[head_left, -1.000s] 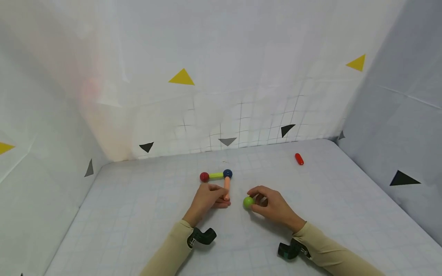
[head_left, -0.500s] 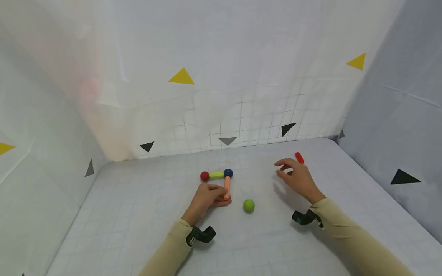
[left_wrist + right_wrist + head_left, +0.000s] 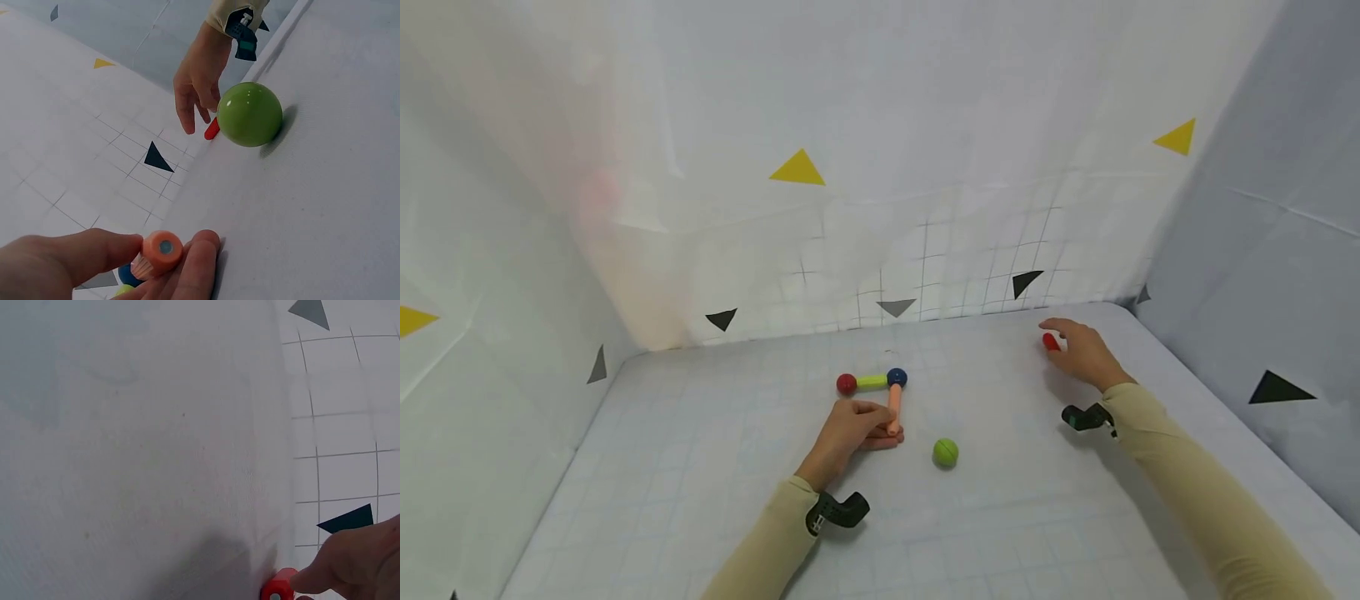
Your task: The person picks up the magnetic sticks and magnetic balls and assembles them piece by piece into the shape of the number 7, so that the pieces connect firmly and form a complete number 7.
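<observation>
My left hand [image 3: 853, 433] pinches the near end of an orange magnetic rod [image 3: 894, 402] between thumb and fingers. Its metal tip faces the left wrist camera. The rod's far end meets a dark blue ball [image 3: 897, 377], which joins a yellow-green rod [image 3: 872, 382] ending in a red ball [image 3: 846, 384]. At the back right, my right hand [image 3: 1084, 357] reaches over a short red rod [image 3: 1050, 342], fingers spread around it. In the right wrist view the thumb [image 3: 315, 578] is at the red rod [image 3: 279, 586]; firm contact cannot be told. A green ball [image 3: 946, 452] lies between the hands.
The white table [image 3: 722, 492] has a faint grid. White sheet walls with yellow and dark triangles, such as the back wall [image 3: 880, 233], border it behind and at both sides. Each wrist carries a black camera mount [image 3: 842, 510].
My right hand let go of the green ball and moved right and away to the red rod. The green ball shifted slightly nearer and right. My left hand kept its hold on the orange rod.
</observation>
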The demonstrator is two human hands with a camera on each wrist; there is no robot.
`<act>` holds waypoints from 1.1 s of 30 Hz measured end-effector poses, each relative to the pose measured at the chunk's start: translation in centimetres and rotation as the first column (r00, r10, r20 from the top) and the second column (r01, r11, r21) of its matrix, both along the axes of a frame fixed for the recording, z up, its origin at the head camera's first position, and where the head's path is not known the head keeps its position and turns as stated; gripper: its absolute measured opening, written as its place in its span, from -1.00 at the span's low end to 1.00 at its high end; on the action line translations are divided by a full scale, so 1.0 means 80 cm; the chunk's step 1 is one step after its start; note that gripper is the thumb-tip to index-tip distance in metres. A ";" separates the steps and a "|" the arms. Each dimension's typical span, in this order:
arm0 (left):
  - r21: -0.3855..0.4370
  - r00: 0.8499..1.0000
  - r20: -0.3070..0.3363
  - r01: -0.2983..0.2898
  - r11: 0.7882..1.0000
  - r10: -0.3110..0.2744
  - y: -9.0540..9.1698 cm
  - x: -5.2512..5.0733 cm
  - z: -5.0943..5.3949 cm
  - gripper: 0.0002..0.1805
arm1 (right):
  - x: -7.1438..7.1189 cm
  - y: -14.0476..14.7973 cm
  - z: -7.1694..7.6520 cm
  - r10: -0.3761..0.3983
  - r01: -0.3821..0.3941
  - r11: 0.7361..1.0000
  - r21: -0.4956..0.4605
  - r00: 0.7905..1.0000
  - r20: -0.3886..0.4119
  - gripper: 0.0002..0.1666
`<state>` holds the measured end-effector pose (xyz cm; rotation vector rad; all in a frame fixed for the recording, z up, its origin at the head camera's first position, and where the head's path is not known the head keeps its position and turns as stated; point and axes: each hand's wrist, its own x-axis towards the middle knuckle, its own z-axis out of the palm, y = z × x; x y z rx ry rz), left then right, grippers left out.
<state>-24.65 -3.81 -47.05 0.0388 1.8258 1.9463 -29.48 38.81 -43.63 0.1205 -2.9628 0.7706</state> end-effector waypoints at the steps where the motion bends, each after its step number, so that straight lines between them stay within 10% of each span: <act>1: 0.002 1.000 0.000 0.001 1.000 -0.001 -0.001 0.000 0.000 -0.68 | -0.002 0.002 -0.001 0.000 0.000 1.000 0.006 1.000 0.017 -0.38; 33: -0.005 0.999 -0.030 0.013 1.000 -0.013 -0.002 0.005 0.002 -0.72 | 0.011 -0.019 -0.008 -0.097 0.122 0.965 -0.231 0.988 0.118 -0.30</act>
